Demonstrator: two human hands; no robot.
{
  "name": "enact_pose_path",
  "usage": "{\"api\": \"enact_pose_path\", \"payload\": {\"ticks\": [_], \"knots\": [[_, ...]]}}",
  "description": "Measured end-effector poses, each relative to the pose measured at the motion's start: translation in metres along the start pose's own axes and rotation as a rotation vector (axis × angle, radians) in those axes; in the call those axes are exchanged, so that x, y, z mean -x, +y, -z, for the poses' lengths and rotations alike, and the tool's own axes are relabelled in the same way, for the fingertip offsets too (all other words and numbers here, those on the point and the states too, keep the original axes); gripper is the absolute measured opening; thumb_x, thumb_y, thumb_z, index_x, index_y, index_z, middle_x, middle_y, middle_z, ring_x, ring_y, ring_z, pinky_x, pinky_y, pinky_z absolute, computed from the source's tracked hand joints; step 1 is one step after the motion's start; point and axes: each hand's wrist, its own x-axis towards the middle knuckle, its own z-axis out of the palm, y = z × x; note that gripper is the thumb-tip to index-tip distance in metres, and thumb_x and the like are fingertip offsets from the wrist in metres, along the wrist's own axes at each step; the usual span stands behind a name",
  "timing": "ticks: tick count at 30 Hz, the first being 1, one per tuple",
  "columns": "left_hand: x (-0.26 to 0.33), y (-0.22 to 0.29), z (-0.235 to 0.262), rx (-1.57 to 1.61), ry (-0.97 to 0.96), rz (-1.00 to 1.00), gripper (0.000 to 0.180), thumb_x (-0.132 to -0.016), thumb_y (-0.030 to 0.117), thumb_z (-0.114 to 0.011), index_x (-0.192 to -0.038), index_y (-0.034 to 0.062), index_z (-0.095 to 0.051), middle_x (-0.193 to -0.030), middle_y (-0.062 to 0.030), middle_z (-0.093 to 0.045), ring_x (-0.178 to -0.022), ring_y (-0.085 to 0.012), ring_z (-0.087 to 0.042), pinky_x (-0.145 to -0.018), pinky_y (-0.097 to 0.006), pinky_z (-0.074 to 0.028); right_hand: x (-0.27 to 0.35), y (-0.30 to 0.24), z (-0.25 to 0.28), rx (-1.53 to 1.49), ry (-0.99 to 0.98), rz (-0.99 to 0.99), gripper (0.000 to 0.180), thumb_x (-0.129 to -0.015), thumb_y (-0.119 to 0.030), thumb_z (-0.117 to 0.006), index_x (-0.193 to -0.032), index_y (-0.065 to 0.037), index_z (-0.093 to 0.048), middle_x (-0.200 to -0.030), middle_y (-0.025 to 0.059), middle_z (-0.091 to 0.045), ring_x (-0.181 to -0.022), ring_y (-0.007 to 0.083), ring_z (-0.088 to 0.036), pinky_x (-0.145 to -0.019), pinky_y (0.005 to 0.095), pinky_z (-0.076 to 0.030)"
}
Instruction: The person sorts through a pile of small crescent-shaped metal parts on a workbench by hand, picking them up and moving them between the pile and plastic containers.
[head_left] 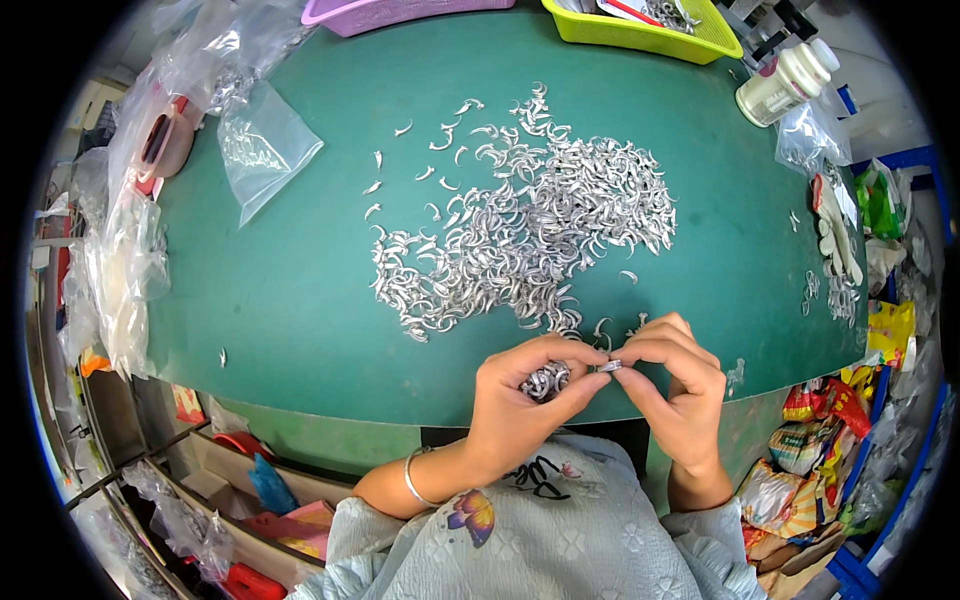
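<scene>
A spread-out heap of small, curved, silver metal pieces [600, 200] lies across the middle of the green table [290, 290]. At the near edge, my left hand [505, 400] cups a cluster of the same metal pieces [546, 381] in its curled fingers. Its thumb and forefinger meet my right hand [690, 390] at one small silver metal piece [610, 366]. My right thumb and forefinger pinch that piece from the other side. Several loose pieces lie just beyond the fingertips. The held piece is too small to show its exact shape.
A purple basket [350, 18] and a yellow-green basket [640, 40] stand at the far edge. Clear plastic bags [262, 150] lie at the far left. A white bottle [785, 85] and a glove [835, 235] are on the right. Drawers and packages flank me below the table.
</scene>
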Motion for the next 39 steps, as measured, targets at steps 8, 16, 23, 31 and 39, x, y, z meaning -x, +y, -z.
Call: {"api": "enact_pose_path", "payload": {"ticks": [8, 16, 23, 31, 39], "knots": [[0.002, 0.0, 0.01, 0.389, -0.077, 0.422, 0.011, -0.081, 0.003, -0.061, -0.092, 0.0011, -0.058, -0.072, -0.0037, -0.055, -0.06, -0.0042, -0.046, -0.048, -0.019, -0.034, 0.0, 0.007, 0.001, -0.022, 0.009, -0.003, 0.019, -0.066, 0.004, -0.069, -0.084, 0.0, -0.064, -0.081, 0.0097, -0.063, -0.075, 0.0228, -0.057, -0.071, 0.032, -0.044], [-0.005, -0.008, 0.012, 0.793, -0.117, 0.427, 0.016, -0.089, 0.017, -0.047, -0.088, 0.0007, -0.048, -0.079, -0.0133, -0.049, -0.052, -0.0086, -0.037, -0.04, -0.018, -0.026, -0.038, 0.064, 0.02, 0.793, 0.265, 0.059, 0.015, -0.072, -0.006, -0.068, -0.084, -0.002, -0.062, -0.087, 0.0092, -0.06, -0.083, 0.026, -0.053, -0.073, 0.035, -0.039], [-0.008, -0.012, 0.011, 0.649, -0.078, 0.522, 0.022, -0.095, 0.018, -0.044, -0.096, -0.0011, -0.055, -0.07, -0.0045, -0.049, -0.051, -0.0057, -0.037, -0.04, -0.018, -0.026, -0.03, 0.06, 0.017, 0.699, 0.259, 0.049, 0.009, -0.071, -0.002, -0.068, -0.079, -0.003, -0.062, -0.08, 0.0063, -0.062, -0.077, 0.0225, -0.055, -0.072, 0.0325, -0.036], [-0.016, -0.011, -0.009, 0.379, -0.045, 0.415, 0.021, -0.087, 0.005, -0.058, -0.107, 0.0013, -0.058, -0.078, -0.0004, -0.054, -0.055, -0.0021, -0.038, -0.044, -0.016, -0.026, -0.008, 0.007, 0.009, 0.368, 0.099, 0.068, 0.016, -0.065, 0.002, -0.071, -0.079, -0.003, -0.064, -0.078, 0.0062, -0.063, -0.074, 0.0216, -0.055, -0.066, 0.0313, -0.038], [-0.019, -0.019, 0.0, 0.64, -0.121, 0.505, 0.014, -0.089, 0.008, -0.052, -0.1, 0.0, -0.057, -0.086, -0.0073, -0.056, -0.055, -0.0038, -0.038, -0.043, -0.016, -0.028, -0.014, 0.028, 0.024, 0.171, 0.158, -0.033, 0.011, -0.068, -0.002, -0.07, -0.077, -0.001, -0.064, -0.078, 0.01, -0.064, -0.074, 0.0231, -0.057, -0.068, 0.0313, -0.045]]}}
